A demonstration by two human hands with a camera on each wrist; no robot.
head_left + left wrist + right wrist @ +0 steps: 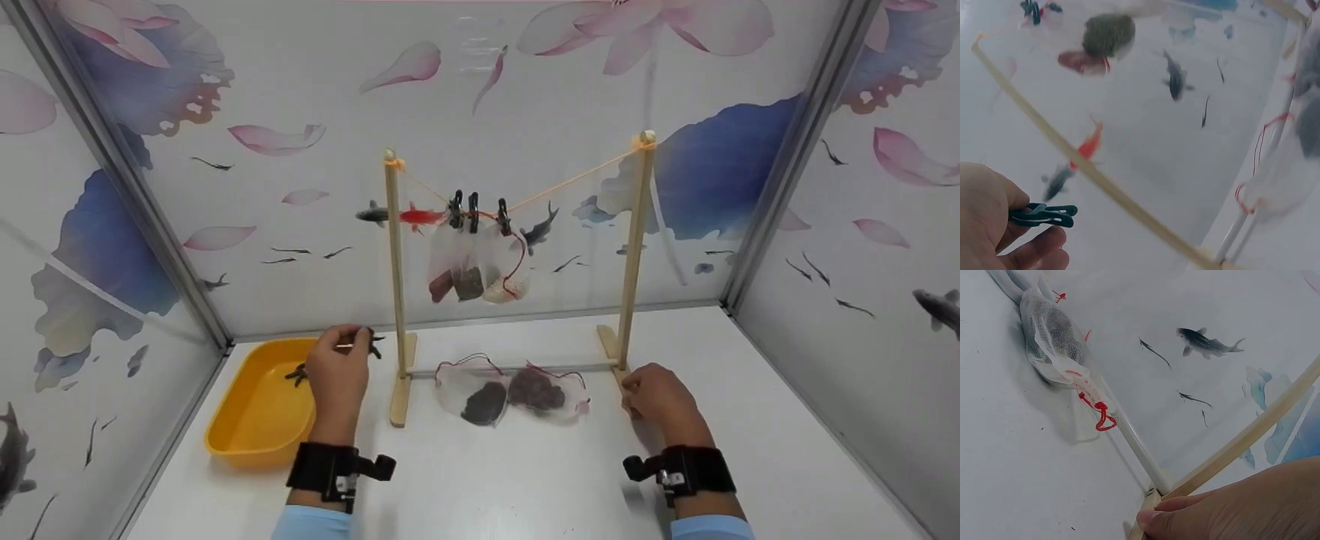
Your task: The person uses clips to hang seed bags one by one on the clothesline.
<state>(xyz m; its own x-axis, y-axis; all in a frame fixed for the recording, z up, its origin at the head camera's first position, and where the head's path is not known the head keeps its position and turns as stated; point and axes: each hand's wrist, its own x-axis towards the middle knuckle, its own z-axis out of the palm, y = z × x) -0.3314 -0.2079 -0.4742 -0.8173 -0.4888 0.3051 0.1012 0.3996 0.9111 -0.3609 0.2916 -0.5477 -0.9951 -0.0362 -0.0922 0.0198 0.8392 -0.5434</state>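
My left hand (336, 379) pinches a dark green clothespin (1044, 215) between thumb and fingers, above the edge of a yellow basin (255, 424). My right hand (661, 396) is low at the right post of a wooden rack (636, 247); in the right wrist view its thumb and finger grip the wooden foot (1152, 499). On the rack's sagging orange string (577, 178), dark clips (473, 211) hold three white mesh bags with reddish, olive and pale contents. Two more mesh bags, one with black contents (486, 403), one with brownish contents (536, 391), lie under the rack.
More dark clothespins (298, 374) show in the basin, partly behind the left hand. A white crossbar (1139, 449) joins the rack's posts low down. Printed wall panels with grey metal corner posts (795, 157) enclose the white table (495, 487) at the back and sides.
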